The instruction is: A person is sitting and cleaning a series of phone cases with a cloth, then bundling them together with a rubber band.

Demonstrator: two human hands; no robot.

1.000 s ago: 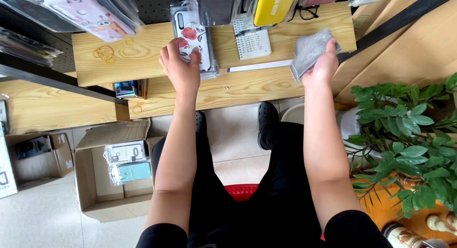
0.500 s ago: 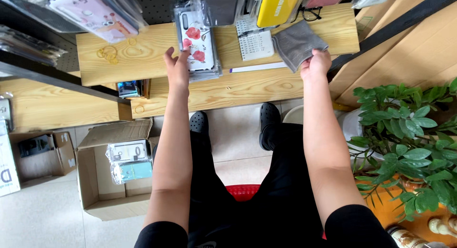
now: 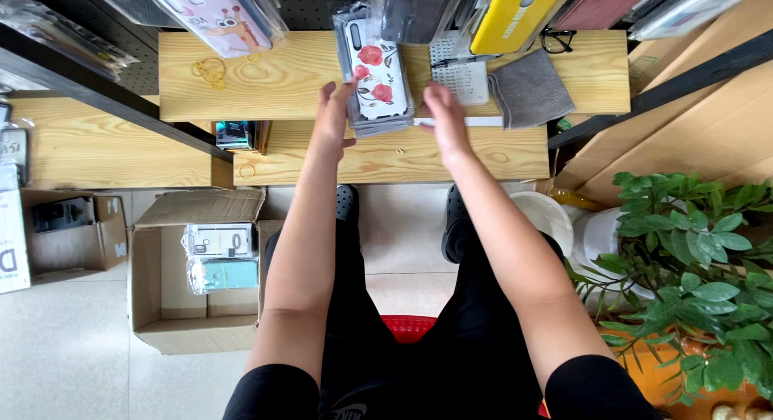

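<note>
On a wooden table (image 3: 282,78), a stack of bagged phone cases (image 3: 375,86) lies between both hands, left hand (image 3: 334,114) touching its edge with fingers spread, right hand (image 3: 441,118) open beside it; the stack looks light, slippery, best gripped by its sides.

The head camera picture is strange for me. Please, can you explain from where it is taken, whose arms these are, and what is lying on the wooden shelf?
The camera sits on a person's head and looks straight down, so you see their own two bare arms, their legs and the floor. The left hand touches the left edge of a stack of packaged phone cases, the top one white with red flowers. The right hand is open beside the stack's right edge and grips nothing. On the wooden shelf also lie a grey cloth, a small calculator and some rubber bands. An open cardboard box stands on the floor.
</note>
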